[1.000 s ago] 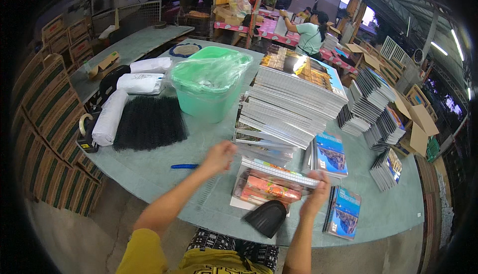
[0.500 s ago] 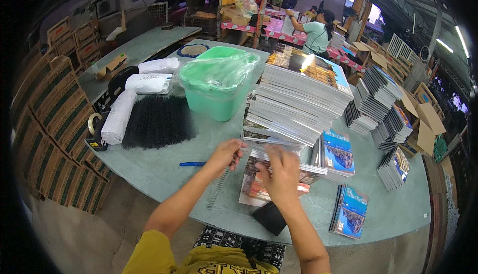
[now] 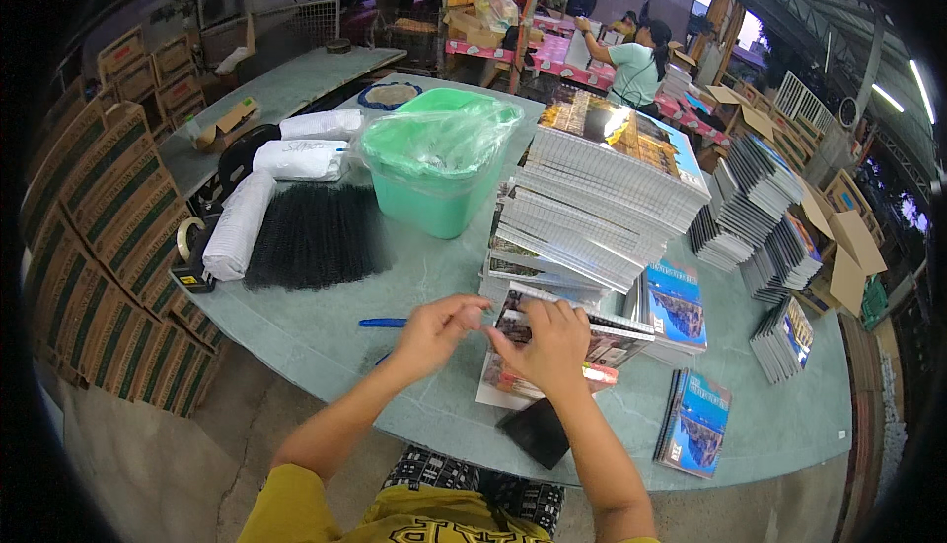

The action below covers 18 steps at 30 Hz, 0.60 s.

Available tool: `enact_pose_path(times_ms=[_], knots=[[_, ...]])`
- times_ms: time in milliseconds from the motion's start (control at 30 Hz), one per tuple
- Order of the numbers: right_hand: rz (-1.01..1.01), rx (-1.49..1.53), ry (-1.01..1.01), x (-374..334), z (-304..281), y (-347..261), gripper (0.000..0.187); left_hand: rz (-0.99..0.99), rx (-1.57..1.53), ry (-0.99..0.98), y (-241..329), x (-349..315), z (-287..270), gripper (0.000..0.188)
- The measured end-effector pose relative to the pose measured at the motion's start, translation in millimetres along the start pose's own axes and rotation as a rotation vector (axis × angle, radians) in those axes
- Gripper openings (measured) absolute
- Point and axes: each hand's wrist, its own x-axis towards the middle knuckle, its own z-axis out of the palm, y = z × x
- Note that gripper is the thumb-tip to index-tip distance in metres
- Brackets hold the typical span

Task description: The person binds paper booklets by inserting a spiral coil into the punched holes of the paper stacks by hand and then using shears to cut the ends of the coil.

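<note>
My left hand (image 3: 434, 334) is closed, its thumb and fingertips pinched at the left upper corner of a loose, thick block of pages (image 3: 617, 344). A thin wire binding coil hung from these fingers earlier; the hand now mostly hides it. My right hand (image 3: 547, 343) grips the block by its upper edge, thumb toward the left hand. The block is tilted up over a picture-covered book (image 3: 498, 385) lying flat. Close to my left wrist lies a blue pen-like tool (image 3: 382, 323). A black flat piece (image 3: 536, 433) rests at the table's near edge.
A tall stack of unbound books (image 3: 602, 188) stands just beyond my hands. Blue-covered spiral notebooks (image 3: 693, 425) lie to the right. A green bin (image 3: 424, 198), black coils (image 3: 311, 237) and white rolls (image 3: 240, 227) occupy the left. Another person (image 3: 633, 72) works at a far table.
My left hand has risen slightly toward the page block, and the coil no longer hangs visibly below it. The block's upper edge is lifted higher in my right hand.
</note>
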Motion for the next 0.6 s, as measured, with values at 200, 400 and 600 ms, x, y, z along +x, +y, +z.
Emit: enact_pose_path(times_ms=[200, 400, 600], knots=[[0.109, -0.077, -0.067, 3.5, 7.2, 1.6, 0.028, 0.28, 0.291, 0.12, 6.0, 3.1, 18.1, 0.016], [0.123, 0.083, -0.045, -0.2, -5.4, -1.2, 0.019, 0.4, 0.412, 0.192, 5.6, -0.5, 30.3, 0.012], [0.111, 0.132, -0.092, 0.6, -11.8, -5.6, 0.019, 0.556, 0.425, 0.234, 2.7, 1.0, 29.1, 0.009]])
